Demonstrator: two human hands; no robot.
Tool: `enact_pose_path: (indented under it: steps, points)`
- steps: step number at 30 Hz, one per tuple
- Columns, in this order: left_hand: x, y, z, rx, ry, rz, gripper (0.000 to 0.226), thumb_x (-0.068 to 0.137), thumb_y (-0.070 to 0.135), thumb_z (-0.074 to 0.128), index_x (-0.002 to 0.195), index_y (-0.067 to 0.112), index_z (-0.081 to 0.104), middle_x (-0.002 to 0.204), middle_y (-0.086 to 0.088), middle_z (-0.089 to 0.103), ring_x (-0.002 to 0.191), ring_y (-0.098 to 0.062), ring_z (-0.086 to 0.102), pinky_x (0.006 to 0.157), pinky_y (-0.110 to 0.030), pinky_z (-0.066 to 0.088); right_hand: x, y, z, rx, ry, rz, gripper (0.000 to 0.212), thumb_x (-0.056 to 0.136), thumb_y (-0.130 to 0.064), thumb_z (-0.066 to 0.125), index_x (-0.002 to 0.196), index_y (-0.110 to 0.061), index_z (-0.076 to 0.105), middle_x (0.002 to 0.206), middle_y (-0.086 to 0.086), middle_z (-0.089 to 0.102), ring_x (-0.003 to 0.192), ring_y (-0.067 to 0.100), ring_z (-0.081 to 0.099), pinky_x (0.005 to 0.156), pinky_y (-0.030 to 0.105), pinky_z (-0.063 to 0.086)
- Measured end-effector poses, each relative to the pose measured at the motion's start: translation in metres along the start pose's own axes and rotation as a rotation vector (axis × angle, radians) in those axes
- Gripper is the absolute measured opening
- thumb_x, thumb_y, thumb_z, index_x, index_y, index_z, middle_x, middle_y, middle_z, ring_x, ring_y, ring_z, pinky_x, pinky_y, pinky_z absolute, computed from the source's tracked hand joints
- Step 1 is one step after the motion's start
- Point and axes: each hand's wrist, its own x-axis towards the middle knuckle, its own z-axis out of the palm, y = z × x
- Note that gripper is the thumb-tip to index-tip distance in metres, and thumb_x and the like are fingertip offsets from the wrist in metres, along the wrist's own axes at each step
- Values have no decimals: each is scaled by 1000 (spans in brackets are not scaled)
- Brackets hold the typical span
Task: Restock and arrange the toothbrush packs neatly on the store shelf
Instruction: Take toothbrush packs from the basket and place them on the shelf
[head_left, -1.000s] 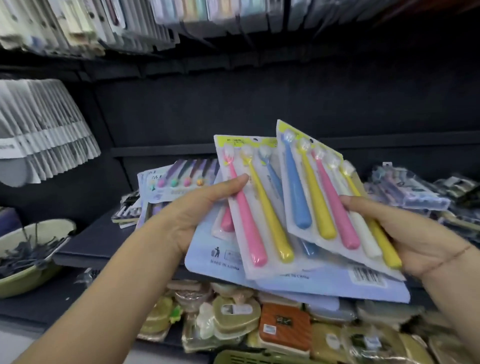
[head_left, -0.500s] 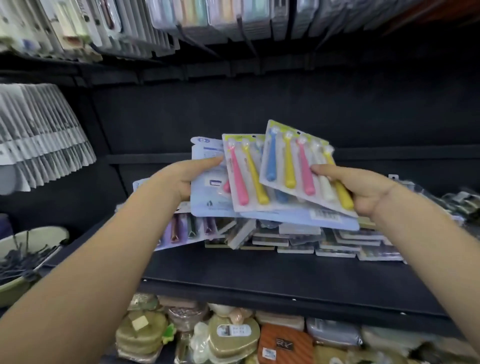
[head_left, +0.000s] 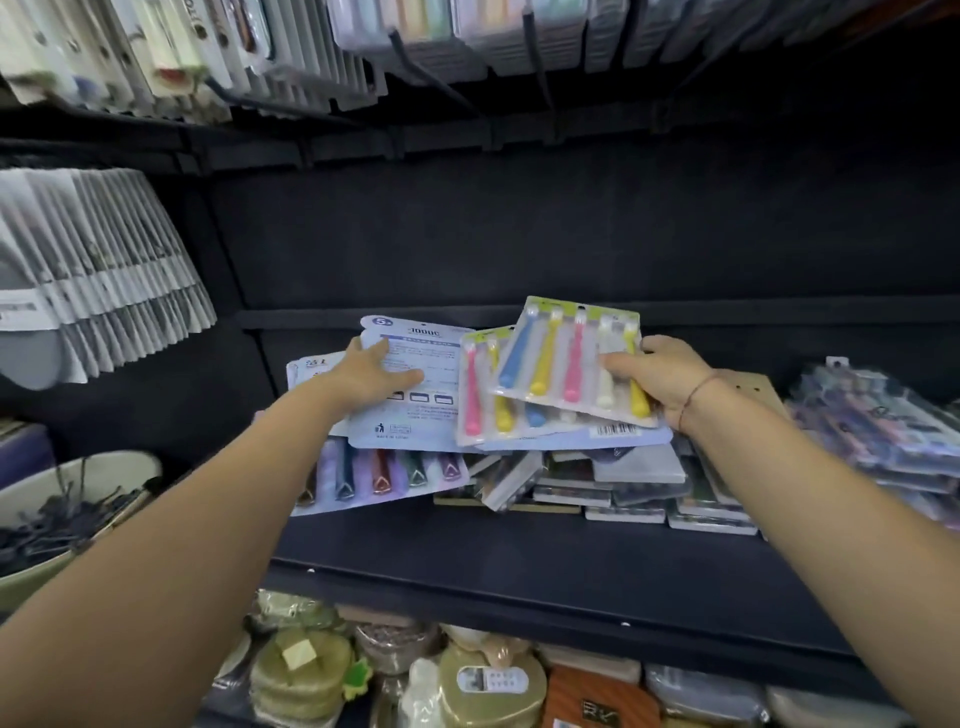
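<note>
Now that the toothbrush packs (head_left: 566, 364) have been carried forward over the shelf (head_left: 519, 551), placement is imminent. Left hand (head_left: 374, 371) presses flat; right hand (head_left: 662, 379) pinches them.

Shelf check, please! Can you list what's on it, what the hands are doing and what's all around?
Surface: dark shelf, stock piled toward its back.
Job's things: toothbrush packs fanned out; top pack face up, blue pack back up, over flat boxes.
Clutter: dark-handled brush pack beneath; wrapped packs at right.
Hands: left hand lies flat on the blue pack; right hand pinches the top pack.
Cables: nothing seen.
Surroundings: hanging packs above, bowl at left, wrapped goods below.
</note>
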Motion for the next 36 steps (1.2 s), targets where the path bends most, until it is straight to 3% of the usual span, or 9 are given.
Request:
enact_pose_path:
  steps: [3,10,11,12,13,18,22,29,36]
  points:
    - [3,-2,4,132,-19,-13,89,91,59,55,157,23,9,163,-2,-15,151,-26,4,121,-44,12,1,-1,-13,-96,41,-12,12,80,-12,69,81,-10,58,76,11,53,66,23,52,58,29,45]
    - [10,6,22,420,57,8,83,95,67,32,158,19,7,164,-8,-11,150,-25,-13,121,-49,1,5,0,-65,-125,273,19,21,80,-10,68,98,0,65,73,7,42,60,19,38,56,29,33]
    - [8,9,23,471,87,19,79,96,67,30,158,21,10,164,-7,-10,150,-24,-16,121,-50,-2,3,2,-76,-106,289,32,18,79,-9,68,79,-11,51,73,6,41,62,18,38,57,30,33]
    - [4,14,24,509,121,33,76,96,66,28,157,24,12,164,-5,-9,150,-23,-16,119,-53,-5,6,8,-88,-69,281,56,52,79,-8,69,116,10,38,76,6,44,66,19,42,60,30,36]
    - [-2,20,25,520,144,59,73,96,67,26,157,27,14,165,-2,-8,150,-22,-15,119,-54,-6,5,10,-100,-85,267,62,38,80,-8,70,113,8,62,82,7,49,72,20,47,65,32,41]
    - [-61,61,47,261,-65,419,89,79,84,30,154,43,4,163,14,-1,151,-13,-5,118,-55,-4,-3,20,-145,-81,221,115,21,87,3,64,106,-2,68,116,10,62,82,20,60,93,35,47]
    - [-95,72,72,435,-139,605,109,63,96,36,152,46,-2,163,14,-6,150,-11,-12,120,-54,-5,0,35,-168,-212,195,220,26,89,0,63,115,1,64,131,20,58,100,25,56,105,42,44]
    - [-67,71,89,544,51,616,93,74,79,32,155,37,13,164,6,10,151,-19,10,119,-43,17,14,40,-175,-222,241,250,46,90,-1,63,135,0,52,132,3,54,122,27,54,97,29,43]
    - [-65,69,94,478,149,624,85,80,72,50,153,33,27,162,6,22,148,-16,20,117,-43,22,5,46,-199,-339,343,269,47,86,1,64,132,2,55,136,19,55,124,34,54,101,40,46]
